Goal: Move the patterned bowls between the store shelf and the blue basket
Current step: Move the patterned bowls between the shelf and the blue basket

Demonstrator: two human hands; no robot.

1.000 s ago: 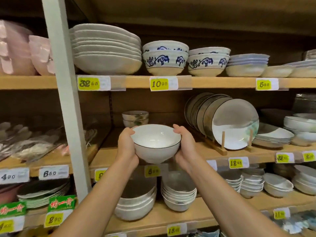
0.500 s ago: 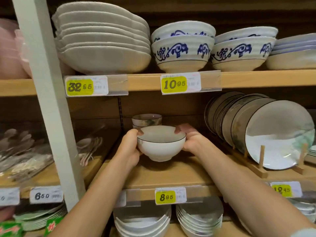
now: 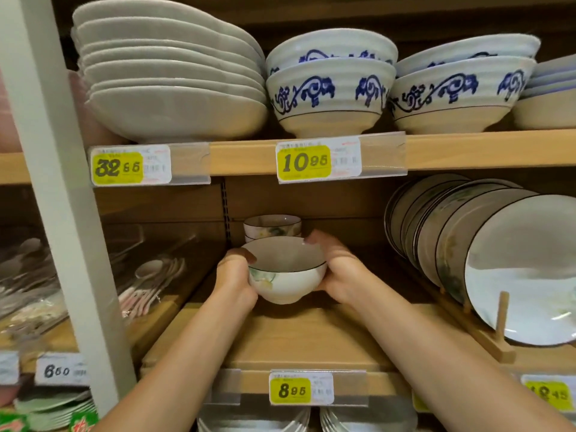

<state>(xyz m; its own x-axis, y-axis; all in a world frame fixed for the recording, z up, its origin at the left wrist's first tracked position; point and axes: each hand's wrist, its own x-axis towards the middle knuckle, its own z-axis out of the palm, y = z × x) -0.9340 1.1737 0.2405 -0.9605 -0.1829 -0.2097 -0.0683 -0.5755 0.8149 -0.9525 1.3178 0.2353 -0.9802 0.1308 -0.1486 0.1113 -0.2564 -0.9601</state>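
A small white bowl (image 3: 288, 275) with a dark rim and a faint green-yellow flower pattern sits low over the middle wooden shelf (image 3: 311, 335). My left hand (image 3: 233, 282) grips its left side, thumb over the rim. My right hand (image 3: 338, 272) grips its right side, fingertips over the far rim. Whether the bowl's foot touches the shelf I cannot tell. Right behind it stands a short stack of matching patterned bowls (image 3: 271, 225). The blue basket is out of view.
Upright plates in a wooden rack (image 3: 505, 269) fill the shelf's right side. A white post (image 3: 62, 213) stands at the left, with spoons (image 3: 156, 285) beyond it. The upper shelf carries white dishes (image 3: 168, 76) and blue-patterned bowls (image 3: 330, 88). More bowls sit below.
Both hands have carried the bowl forward and deeper into the middle shelf, lowering it toward the stack at the back. The camera has moved closer to the shelf.
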